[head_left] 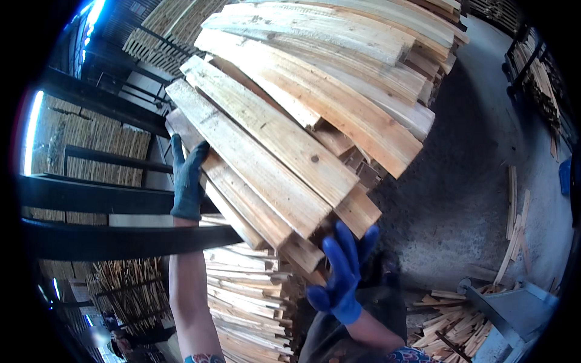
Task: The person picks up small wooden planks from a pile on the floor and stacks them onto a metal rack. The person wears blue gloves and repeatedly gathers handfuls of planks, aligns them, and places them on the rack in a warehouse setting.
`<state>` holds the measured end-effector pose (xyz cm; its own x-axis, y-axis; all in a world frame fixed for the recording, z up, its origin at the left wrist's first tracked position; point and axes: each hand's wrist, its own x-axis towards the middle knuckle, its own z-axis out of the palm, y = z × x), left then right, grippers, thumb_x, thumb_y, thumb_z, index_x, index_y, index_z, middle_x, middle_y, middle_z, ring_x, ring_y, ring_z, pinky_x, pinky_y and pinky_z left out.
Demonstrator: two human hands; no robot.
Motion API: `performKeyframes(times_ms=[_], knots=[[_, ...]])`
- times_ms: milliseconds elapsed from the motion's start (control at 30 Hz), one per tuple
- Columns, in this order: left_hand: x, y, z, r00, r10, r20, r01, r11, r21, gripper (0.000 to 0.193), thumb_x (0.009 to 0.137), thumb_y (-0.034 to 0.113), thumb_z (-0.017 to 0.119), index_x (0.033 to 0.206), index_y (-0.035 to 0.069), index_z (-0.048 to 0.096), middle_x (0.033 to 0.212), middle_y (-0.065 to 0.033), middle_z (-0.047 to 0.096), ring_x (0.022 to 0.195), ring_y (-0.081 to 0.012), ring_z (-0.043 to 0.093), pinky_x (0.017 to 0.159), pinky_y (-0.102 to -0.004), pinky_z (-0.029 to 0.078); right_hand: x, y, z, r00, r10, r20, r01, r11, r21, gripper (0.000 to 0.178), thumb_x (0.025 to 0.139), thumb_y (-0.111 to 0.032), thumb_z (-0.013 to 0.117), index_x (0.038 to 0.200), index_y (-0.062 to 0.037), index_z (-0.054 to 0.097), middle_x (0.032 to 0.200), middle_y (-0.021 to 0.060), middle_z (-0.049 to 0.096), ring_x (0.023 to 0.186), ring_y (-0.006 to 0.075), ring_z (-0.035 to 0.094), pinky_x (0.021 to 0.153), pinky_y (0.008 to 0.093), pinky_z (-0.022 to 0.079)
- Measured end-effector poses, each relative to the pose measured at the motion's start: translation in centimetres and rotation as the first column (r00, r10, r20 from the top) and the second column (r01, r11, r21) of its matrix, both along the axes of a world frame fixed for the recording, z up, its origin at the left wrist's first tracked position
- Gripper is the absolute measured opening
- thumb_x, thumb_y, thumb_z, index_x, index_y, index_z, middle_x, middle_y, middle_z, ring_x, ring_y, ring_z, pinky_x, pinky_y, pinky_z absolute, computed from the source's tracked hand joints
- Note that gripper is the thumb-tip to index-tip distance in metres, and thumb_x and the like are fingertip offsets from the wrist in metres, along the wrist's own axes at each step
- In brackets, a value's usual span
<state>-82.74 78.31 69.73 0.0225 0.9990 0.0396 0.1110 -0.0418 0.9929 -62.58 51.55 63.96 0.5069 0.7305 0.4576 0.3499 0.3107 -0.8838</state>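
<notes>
A large stack of pale, rough-cut wooden boards (339, 109) fills the upper middle, its layers fanned and uneven. Along its left edge, my left hand (189, 181) in a dark green glove touches the side of the boards, thumb and fingers apart; some fingertips are partly hidden. My right hand (342, 275), in a blue glove, is at the near ends of the boards with its fingers spread. Its fingertips reach the end of a short board (358, 212) that pokes out beneath a knotted plank (272, 130). Neither glove is visibly closed round a board.
Dark metal bars (130, 239) run along the left. More stacked boards (248, 302) lie below them. Scrap strips (451, 323) cover the floor at lower right, beside a grey-blue metal cart (514, 308). Loose strips (514, 236) lie farther right; a loaded rack (535, 72) stands beyond.
</notes>
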Motion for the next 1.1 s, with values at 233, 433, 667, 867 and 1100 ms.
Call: performKeyframes(times_ms=[233,433,667,867,1100], knots=[[2.2,0.4,1.5,0.999,-0.028,-0.043,0.029,0.999,0.042,0.068,0.083,0.008,0.061,0.14,-0.002,0.025,0.131,-0.0163,0.041,0.112,-0.0184,0.049,0.093,-0.0279,0.043,2.4,5.9,1.9,0.98,-0.189,0.066,0.184,0.979,0.083,0.054,0.088,-0.044,0.047,0.123,-0.0038,0.054,0.129,0.0161,0.051,0.126,0.0278,0.039,0.108,0.0445,0.018],[0.0,4.6,0.5,0.992,0.019,0.127,-0.018,1.0,-0.009,0.068,0.082,0.015,0.062,0.139,0.004,0.026,0.127,-0.0154,0.045,0.109,-0.023,0.053,0.091,-0.0318,0.046,0.2,11.9,3.4,0.986,0.008,0.164,-0.006,1.0,-0.012,0.055,0.089,-0.042,0.048,0.135,-0.0114,0.044,0.142,0.0113,0.038,0.137,0.0319,0.021,0.11,0.0501,0.004],[-2.8,5.0,-1.8,0.989,0.144,0.029,-0.145,0.989,0.03,0.073,0.084,0.014,0.061,0.143,0.003,0.02,0.143,-0.0129,0.031,0.124,-0.0212,0.039,0.101,-0.0288,0.033,1.9,11.2,2.8,0.97,0.159,0.182,-0.167,0.986,0.028,0.05,0.084,-0.036,0.057,0.13,-0.0178,0.051,0.138,0.0092,0.043,0.129,0.0299,0.037,0.106,0.0455,0.023],[1.2,3.8,-0.6,0.99,0.129,0.064,-0.132,0.991,0.038,0.074,0.084,0.015,0.061,0.144,0.003,0.019,0.146,-0.0097,0.025,0.13,-0.0202,0.031,0.105,-0.0285,0.028,5.1,10.2,4.1,0.938,0.212,0.274,-0.223,0.975,0.008,0.045,0.084,-0.029,0.06,0.125,-0.012,0.055,0.131,0.0125,0.05,0.121,0.0307,0.046,0.1,0.0409,0.035],[-1.3,4.2,-1.7,0.949,0.141,0.283,-0.158,0.987,0.036,0.072,0.085,0.01,0.061,0.144,0.009,0.02,0.142,-0.0093,0.03,0.123,-0.0202,0.039,0.101,-0.029,0.034,14.8,5.8,6.9,0.935,-0.274,0.227,0.214,0.943,0.256,0.05,0.093,-0.035,0.046,0.128,-0.0003,0.046,0.129,0.016,0.049,0.122,0.0315,0.044,0.102,0.0426,0.034]])
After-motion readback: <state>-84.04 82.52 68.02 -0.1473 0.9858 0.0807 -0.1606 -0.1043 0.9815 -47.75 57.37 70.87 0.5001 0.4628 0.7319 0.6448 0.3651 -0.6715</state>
